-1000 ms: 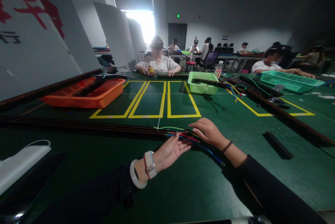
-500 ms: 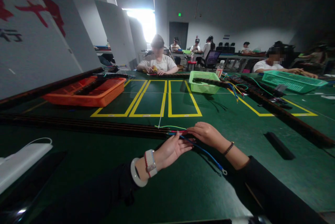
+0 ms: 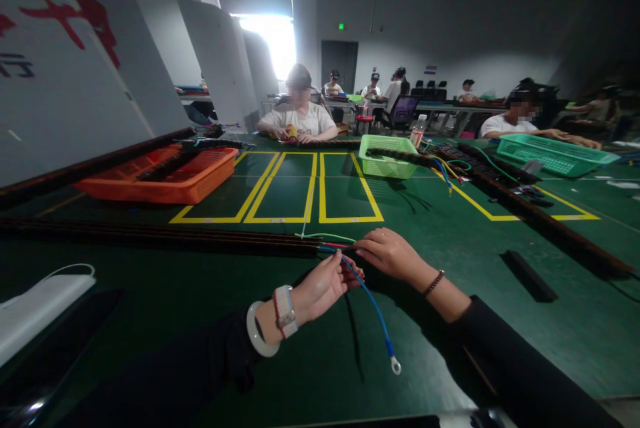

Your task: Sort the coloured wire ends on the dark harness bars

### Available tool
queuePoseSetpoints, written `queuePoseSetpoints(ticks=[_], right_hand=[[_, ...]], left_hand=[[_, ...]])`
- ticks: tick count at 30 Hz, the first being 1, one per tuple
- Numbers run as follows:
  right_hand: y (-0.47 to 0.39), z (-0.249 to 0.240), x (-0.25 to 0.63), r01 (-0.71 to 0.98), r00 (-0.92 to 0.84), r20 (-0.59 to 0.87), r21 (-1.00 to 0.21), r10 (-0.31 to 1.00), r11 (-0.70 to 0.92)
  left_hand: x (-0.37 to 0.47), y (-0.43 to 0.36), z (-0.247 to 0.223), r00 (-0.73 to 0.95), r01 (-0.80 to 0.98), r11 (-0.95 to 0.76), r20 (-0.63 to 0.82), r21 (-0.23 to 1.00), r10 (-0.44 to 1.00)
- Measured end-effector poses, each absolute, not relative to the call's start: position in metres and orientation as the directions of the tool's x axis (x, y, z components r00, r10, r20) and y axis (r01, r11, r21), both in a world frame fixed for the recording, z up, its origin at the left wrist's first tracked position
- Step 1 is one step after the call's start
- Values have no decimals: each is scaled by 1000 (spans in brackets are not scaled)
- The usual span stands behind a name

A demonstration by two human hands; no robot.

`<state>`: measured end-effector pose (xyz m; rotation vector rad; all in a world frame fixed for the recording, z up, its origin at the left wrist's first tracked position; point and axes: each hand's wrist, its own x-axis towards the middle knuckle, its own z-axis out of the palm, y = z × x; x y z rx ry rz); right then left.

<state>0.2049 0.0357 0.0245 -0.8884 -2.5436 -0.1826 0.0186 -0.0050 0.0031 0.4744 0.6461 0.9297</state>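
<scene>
Blue wire with metal ring terminal (image 3: pixel 383 317) pinched by left hand (image 3: pixel 323 287), red and green wires (image 3: pixel 334 245) gripped by right hand (image 3: pixel 393 255), all above green counter (image 3: pixel 425 375).

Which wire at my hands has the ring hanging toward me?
The blue wire, from your left hand; the red wire and green wire run sideways to your right hand.
</scene>
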Motion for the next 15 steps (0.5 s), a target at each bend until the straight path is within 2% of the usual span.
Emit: queuePoseSetpoints(ticks=[3,5,7,10,15], right_hand=[[23,36,206,577,-669,461,-173,583,799],[14,41,202,545,-699,374,-274,610,792],[7,44,196,547,-734,263,-319,626,774],[4,42,190,603,-740,161,-271,653,750],[13,38,198,682,-689,144,-204,710,703]], left_hand=[[18,-3,-1,445,-605,528,-297,596,845],[18,-1,-2,454,-600,543,-309,587,836],[18,-1,-3,468,-593,550,-304,589,830],[19,-1,-2,480,-600,539,-273,591,834],[20,-3,1,468,-621,520,-256,586,846]])
